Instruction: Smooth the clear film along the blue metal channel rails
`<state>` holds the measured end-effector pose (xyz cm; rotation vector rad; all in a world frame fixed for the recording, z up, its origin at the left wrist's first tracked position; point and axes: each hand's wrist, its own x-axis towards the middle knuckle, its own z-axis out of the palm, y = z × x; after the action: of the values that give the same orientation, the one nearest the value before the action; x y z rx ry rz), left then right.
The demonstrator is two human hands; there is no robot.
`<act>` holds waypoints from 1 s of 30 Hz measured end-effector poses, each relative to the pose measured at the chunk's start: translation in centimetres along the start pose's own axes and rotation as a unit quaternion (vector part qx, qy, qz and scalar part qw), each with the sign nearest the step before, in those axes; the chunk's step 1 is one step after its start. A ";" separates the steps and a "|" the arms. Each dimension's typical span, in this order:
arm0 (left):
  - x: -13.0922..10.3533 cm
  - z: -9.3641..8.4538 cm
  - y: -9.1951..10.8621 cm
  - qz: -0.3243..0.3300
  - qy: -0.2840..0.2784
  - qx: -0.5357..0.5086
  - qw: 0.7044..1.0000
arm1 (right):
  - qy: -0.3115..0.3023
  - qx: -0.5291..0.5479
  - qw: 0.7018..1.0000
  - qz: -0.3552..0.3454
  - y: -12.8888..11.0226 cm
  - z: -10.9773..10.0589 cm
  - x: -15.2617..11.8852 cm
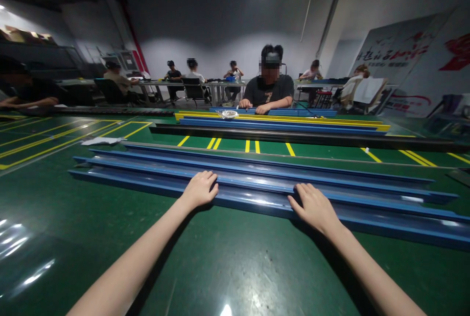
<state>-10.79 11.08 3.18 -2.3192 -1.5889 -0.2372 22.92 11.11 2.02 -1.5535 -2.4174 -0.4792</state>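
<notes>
While both hands lie palm down across the nearest blue channel (253,197), the step in hand looks like steadying or positioning that piece on the green counter (235,262). The left hand (200,189) is left of the channel's middle, the right hand (314,206) well apart from it to the right. On each, the fingers bend loosely over the channel with the thumb spread away; whether they grip it or merely rest there, I cannot tell. Shifting it would seem to call for an even hold at both places, since it is long and could swing at its ends.

Close behind it lie a middle blue channel (253,178) and a farther blue channel (257,166), leaving little room that way. Beyond are a black rail (257,135), a yellow channel (323,120) and a facing co-worker (270,93). A pale sheet (102,141) lies near the left ends; the near side looks unobstructed.
</notes>
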 end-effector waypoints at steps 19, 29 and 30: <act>10.9 1.1 3.9 0.044 -0.036 -0.078 0.995 | -0.057 0.060 0.996 0.029 1.1 0.3 6.8; 11.9 4.1 5.1 0.033 -0.093 -0.153 0.983 | -0.101 0.121 0.987 0.026 -0.3 3.7 9.8; 11.9 4.2 5.0 0.036 -0.094 -0.155 0.983 | -0.101 0.122 0.987 0.019 -0.2 3.6 9.9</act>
<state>-1.96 21.35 2.16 -2.7029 -1.6498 -0.2714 18.59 20.69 2.22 -1.6045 -2.4730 -0.0146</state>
